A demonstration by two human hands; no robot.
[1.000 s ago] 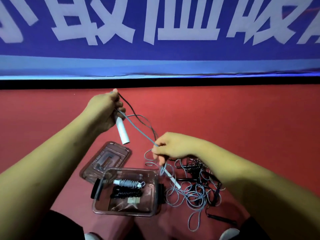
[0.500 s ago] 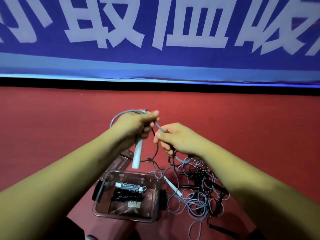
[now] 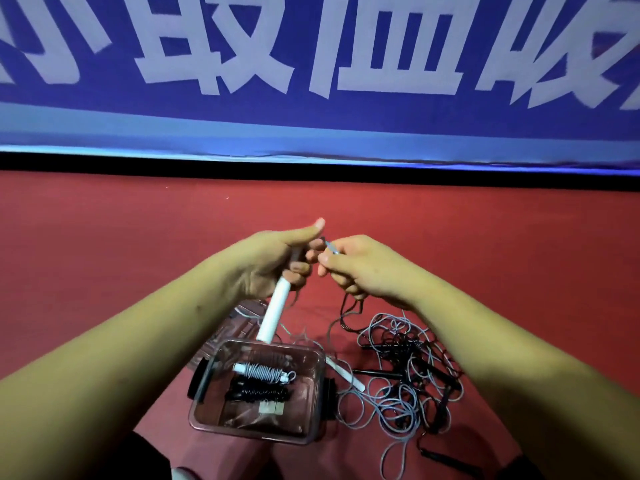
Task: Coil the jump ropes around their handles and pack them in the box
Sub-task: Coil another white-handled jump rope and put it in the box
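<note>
Left hand (image 3: 277, 268) has its fingers curled round the upper end of the white handle (image 3: 275, 311), thumb stuck out straight above. The handle is tilted, free end aimed toward 7 o'clock and hanging just over the far rim of the box (image 3: 249, 433). That leaves the shaft bare, and I judge that's the point: bare shaft is where the turns go.

Right hand (image 3: 360, 268), just at 3 o'clock of the left, pinches the grey rope (image 3: 330, 247) between thumb and forefinger, right beside the handle's top, so a short length can be laid on neatly. A black strand dangles from under that hand too. Gripped or merely snagged, I can't tell.

Down at 6 o'clock of the hands the clear box sits open on the red floor (image 3: 485, 254). Its lid (image 3: 239, 323) lies at 11 o'clock of it, partly hidden behind the left forearm. Inside lie one coiled grey rope (image 3: 263, 372) and one coiled black rope (image 3: 256, 394), side by side, so I reckon we're partway through.

At 3 o'clock of the box sprawls the tangle (image 3: 405, 382) of loose grey and black rope, with the second white handle (image 3: 344, 374) lying just beside the box's right wall. The risk as I see it is that pulling slack draws that tangle tighter, so feed gently.
</note>
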